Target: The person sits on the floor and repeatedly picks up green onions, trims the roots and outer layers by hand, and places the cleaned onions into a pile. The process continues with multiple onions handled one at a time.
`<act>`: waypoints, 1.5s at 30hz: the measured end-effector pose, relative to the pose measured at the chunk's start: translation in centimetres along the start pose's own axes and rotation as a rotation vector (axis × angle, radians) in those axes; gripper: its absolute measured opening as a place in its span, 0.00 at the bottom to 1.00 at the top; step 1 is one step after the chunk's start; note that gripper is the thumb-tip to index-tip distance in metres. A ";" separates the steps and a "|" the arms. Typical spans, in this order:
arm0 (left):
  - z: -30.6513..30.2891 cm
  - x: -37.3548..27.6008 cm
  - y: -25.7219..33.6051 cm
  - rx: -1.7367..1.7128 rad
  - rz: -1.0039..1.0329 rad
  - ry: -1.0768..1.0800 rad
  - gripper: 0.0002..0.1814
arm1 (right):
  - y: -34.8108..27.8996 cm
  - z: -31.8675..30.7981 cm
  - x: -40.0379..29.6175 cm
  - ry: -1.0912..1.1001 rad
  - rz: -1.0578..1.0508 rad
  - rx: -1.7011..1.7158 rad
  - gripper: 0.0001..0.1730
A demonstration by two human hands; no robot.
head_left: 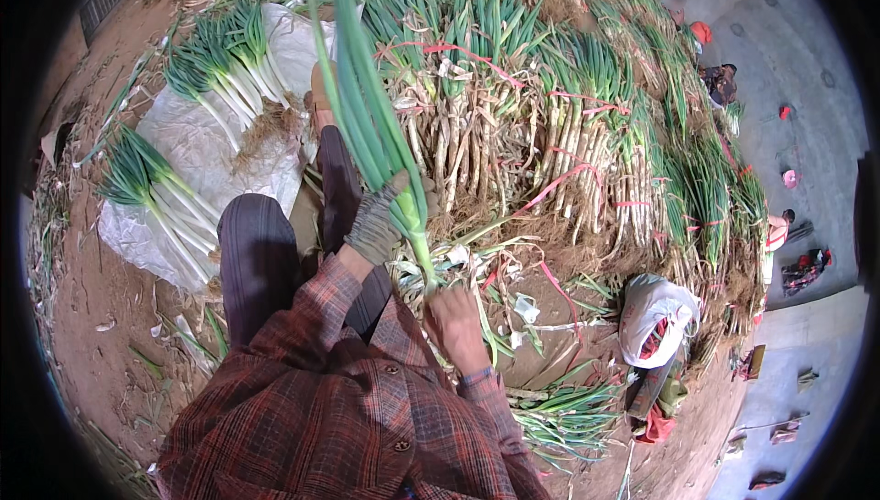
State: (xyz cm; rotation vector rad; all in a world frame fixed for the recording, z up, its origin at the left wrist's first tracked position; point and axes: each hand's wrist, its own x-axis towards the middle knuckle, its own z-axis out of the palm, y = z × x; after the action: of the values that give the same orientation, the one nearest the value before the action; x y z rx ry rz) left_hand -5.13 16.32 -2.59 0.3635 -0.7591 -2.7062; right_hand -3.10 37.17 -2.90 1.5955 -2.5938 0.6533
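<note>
A large green onion, probably a Welsh onion, slants across my front with its long green leaves pointing away from me. My left hand, in a grey knit glove, grips it where the leaves meet the pale stalk. At the lower end of that stalk my bare right hand has its fingers closed around the base, so the roots are hidden. To the left, onions with clean white stalks lie on a whitish plastic sheet. A smaller group of clean onions rests nearer my knee.
Untrimmed onion bundles, tied with pink ribbon, lie ahead and rightward. A white plastic bag stands at the right. Loose leaves are heaped by my right side. Peelings litter the soil. People are at the far right.
</note>
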 end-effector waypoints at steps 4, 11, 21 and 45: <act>-2.9 3.0 1.0 -0.130 0.020 -0.053 0.22 | 2.0 2.3 -8.2 -0.170 0.144 -0.137 0.10; 1.6 0.9 3.4 -0.005 0.044 0.007 0.25 | 1.7 -2.2 -2.5 0.131 0.300 -0.177 0.30; 4.5 6.3 -0.7 -0.152 0.042 -0.234 0.17 | 2.9 2.0 2.8 0.396 0.727 1.000 0.11; 3.8 6.8 -6.4 1.267 0.434 0.078 0.13 | 3.2 4.1 4.3 0.635 0.696 0.754 0.13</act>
State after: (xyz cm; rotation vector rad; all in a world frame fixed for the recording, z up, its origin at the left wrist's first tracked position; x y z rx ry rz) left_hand -14.00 20.89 -4.00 0.4646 -2.1327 -1.4964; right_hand -7.06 33.25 -6.71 0.2852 -2.4201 1.9530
